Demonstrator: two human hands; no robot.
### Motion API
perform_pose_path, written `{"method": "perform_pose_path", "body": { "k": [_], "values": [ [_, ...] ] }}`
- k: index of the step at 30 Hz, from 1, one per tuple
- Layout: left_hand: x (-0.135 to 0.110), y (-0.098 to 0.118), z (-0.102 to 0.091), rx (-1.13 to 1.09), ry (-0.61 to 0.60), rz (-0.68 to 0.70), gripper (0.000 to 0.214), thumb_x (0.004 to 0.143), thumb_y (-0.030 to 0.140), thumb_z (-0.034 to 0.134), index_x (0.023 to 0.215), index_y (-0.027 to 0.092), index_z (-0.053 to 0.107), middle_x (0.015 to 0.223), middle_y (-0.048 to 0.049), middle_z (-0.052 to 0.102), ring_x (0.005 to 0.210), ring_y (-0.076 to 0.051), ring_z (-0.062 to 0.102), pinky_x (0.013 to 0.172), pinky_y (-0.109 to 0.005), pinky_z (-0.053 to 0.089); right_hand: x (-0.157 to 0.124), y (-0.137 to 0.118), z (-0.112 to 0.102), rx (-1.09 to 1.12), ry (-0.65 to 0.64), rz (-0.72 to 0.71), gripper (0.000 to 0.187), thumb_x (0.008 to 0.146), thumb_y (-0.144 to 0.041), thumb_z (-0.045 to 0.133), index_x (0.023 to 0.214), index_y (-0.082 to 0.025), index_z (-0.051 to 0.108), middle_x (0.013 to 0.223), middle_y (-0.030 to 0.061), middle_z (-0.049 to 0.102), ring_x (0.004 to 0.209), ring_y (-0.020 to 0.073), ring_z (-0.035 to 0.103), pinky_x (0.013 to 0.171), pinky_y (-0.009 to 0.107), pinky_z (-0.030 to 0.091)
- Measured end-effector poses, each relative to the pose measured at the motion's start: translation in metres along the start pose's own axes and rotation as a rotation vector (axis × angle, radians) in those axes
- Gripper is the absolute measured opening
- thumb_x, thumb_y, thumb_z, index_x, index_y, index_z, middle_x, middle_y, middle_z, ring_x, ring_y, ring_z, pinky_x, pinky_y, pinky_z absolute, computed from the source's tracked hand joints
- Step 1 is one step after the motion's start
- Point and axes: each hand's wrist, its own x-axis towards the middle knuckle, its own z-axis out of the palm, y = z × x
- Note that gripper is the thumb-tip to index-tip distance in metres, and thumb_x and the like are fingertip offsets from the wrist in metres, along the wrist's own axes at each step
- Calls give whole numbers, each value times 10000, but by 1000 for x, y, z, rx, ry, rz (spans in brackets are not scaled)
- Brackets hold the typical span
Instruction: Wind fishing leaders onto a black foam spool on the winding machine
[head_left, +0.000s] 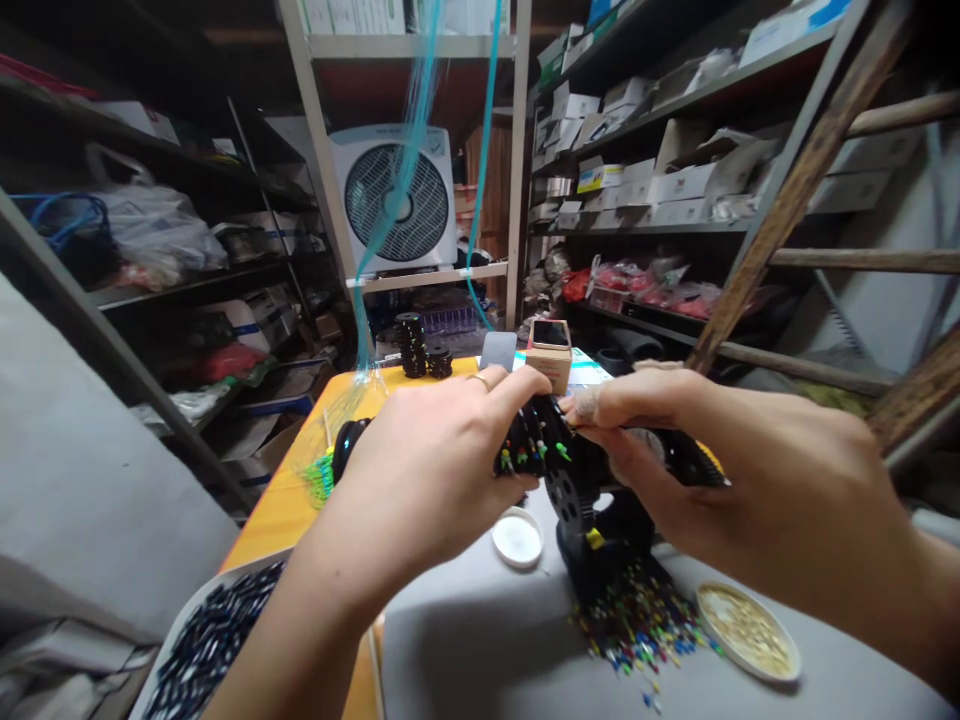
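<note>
My left hand (pixel 427 470) is curled around the left side of a black toothed wheel device (pixel 577 490) that stands on a grey mat (pixel 480 640). Small coloured beads sit on the wheel's rim between my hands. My right hand (pixel 675 440) pinches at the top of the wheel with thumb and forefinger; what lies in the pinch is too small to name. A heap of tiny coloured beads (pixel 637 625) lies at the device's foot. Thin teal fishing line (pixel 397 200) hangs down from above to the table's far left.
A white tray of dark small parts (pixel 210 640) sits at the near left. A white lid (pixel 517 538) and a shallow dish with yellowish contents (pixel 746 630) lie on the mat. Black spools (pixel 416 345), a small box (pixel 549 355), a fan (pixel 397 195) and crowded shelves stand behind.
</note>
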Motion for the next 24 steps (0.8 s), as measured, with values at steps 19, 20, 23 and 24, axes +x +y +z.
{"method": "perform_pose_path", "body": {
  "k": [19,20,23,24],
  "values": [
    [1,-2,3,36,56,21,507,785,310,715,1252,270,522,1078,25,745,908,-260,732,626,-358,501,-18,1,9,-37,-26,-326,151,911,-31,541,1049,-50,600,946,158,735,976,256,707,995,379,555],
    [2,-2,4,35,55,21,499,790,320,709,1249,271,521,1084,26,744,915,-260,732,637,-360,508,-18,0,10,-59,-21,-339,146,919,-35,531,1048,-41,600,923,167,737,970,283,715,972,401,572],
    [2,-3,4,24,53,12,489,795,337,700,1245,277,515,1145,29,731,950,-258,730,702,-368,536,-16,-1,8,-91,-25,-390,141,937,-40,496,1013,-6,609,905,220,736,980,364,715,918,458,601],
    [2,-3,4,25,54,11,490,796,341,698,1245,279,512,1164,29,726,960,-259,729,721,-371,542,-16,-1,6,-97,-38,-417,154,939,-31,480,1004,13,612,928,246,731,990,379,709,923,469,596]
  ]
}}
